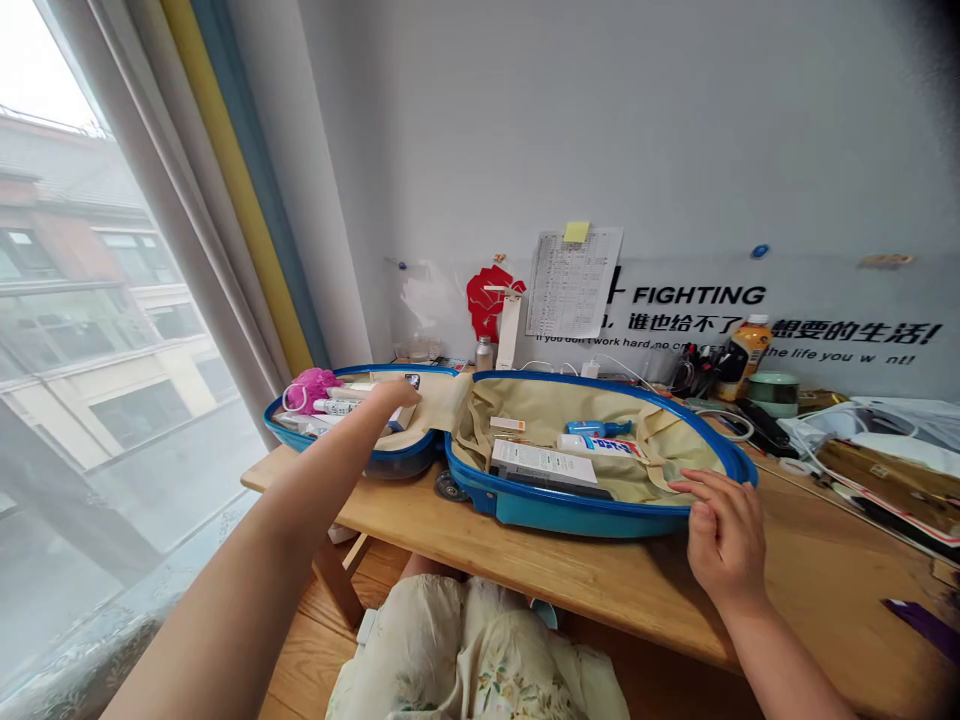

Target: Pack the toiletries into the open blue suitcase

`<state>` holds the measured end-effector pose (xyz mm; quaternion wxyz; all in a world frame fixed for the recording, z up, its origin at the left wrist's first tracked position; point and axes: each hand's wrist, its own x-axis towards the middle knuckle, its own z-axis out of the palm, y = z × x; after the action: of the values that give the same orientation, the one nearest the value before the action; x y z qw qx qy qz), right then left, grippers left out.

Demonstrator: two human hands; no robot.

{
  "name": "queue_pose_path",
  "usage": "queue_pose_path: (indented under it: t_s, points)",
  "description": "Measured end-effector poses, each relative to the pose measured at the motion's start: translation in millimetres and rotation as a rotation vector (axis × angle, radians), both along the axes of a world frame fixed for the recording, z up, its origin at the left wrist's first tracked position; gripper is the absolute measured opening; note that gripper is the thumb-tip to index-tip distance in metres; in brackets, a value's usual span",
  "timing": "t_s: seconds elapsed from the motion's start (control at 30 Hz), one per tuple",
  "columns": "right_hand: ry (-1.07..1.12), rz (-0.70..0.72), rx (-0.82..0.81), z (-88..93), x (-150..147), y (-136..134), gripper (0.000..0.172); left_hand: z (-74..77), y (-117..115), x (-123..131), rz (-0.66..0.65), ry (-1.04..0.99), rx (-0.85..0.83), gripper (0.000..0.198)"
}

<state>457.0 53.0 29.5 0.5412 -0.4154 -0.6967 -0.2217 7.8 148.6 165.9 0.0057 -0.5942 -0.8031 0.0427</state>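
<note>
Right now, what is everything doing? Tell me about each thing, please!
blue hard-shell suitcase: open, both halves lying on the wooden table
left hand: stretched out, resting on the suitcase's beige lining
right hand: fingers spread at the suitcase's rim
white box: lying flat inside the suitcase
blue plastic bottle: lying on its side
orange drink bottle: upright, capped
curtain: pulled aside

Tubes [335,406] in suitcase [570,525] on table [525,572]
</note>
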Motion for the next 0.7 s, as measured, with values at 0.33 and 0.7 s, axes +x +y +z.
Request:
queue_pose_path:
  t_s: [0.33,0.7]
  points:
    - [0.015,-0.001,-0.024,0.3,-1,-2,0.037,-24.1,6,-22,0.228,-0.083,-0.108,0.098]
    - [0.048,0.008,-0.052,1.9,-2,-3,0.038,14.7,-19,18,0.013,-0.04,0.063,0.079]
